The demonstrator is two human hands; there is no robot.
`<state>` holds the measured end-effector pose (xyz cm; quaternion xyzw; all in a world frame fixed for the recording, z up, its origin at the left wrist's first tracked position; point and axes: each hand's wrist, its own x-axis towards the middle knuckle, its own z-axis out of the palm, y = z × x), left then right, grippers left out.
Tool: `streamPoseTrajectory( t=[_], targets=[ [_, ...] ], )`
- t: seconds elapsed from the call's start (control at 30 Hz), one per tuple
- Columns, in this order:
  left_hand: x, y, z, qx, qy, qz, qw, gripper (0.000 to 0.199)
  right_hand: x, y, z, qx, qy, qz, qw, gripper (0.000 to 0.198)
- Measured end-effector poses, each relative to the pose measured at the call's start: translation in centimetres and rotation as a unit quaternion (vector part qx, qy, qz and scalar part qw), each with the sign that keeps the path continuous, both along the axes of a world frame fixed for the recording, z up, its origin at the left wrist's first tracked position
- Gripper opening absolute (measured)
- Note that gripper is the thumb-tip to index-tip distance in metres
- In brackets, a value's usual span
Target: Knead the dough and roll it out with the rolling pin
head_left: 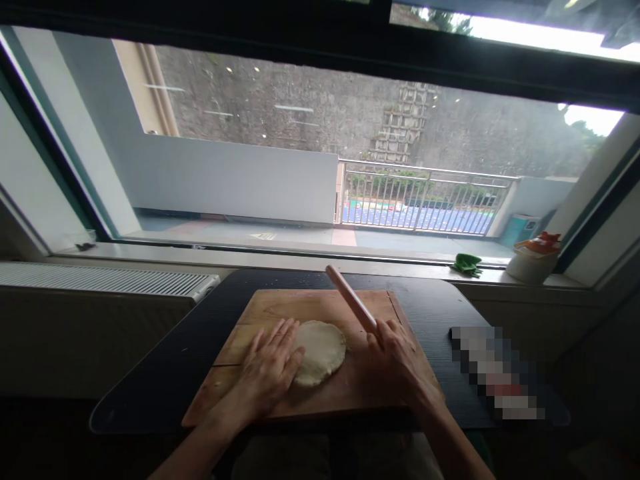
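Note:
A flat, roughly round sheet of pale dough [321, 352] lies on a wooden board [370, 387]. My left hand [274, 360] rests flat with fingers stretched out, over the dough's left edge and the board beside it. In my right hand [395, 347] is one end of a smooth wooden rolling pin [350, 298]. The pin slants up and to the left from my fist, its far end near the board's back edge. It is apart from the dough, to its right.
Under the board is a dark table [165, 373]. On its right lies a blurred-out object [493, 373]. A green item [466, 265] and a white container [533, 262] with an orange top stand on the windowsill. At the left is a radiator [100, 280].

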<state>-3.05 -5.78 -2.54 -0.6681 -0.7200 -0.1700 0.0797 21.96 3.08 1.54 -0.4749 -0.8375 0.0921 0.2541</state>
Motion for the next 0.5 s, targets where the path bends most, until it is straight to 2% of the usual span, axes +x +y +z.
streamPoseTrajectory(
  t=[0.1, 0.27, 0.4, 0.5],
  targets=[
    [0.5, 0.3, 0.2, -0.037, 0.009, 0.002, 0.999, 0.054, -0.7, -1.5, -0.5, -0.002, -0.025, -0.037, 0.999, 0.019],
    [0.6, 0.1, 0.3, -0.022, 0.021, 0.004, 1.0, 0.055, -3.5, -3.5, -1.3, 0.009, -0.035, -0.051, 0.998, 0.02],
    [0.6, 0.1, 0.0, -0.018, 0.018, 0.008, 1.0, 0.056, -2.5, -2.9, -0.6, -0.014, -0.067, -0.045, 0.997, 0.019],
    [0.7, 0.1, 0.0, -0.019, 0.019, 0.012, 1.0, 0.056, -2.3, -3.2, -0.1, 0.003, -0.075, -0.062, 0.995, 0.017]
  ],
)
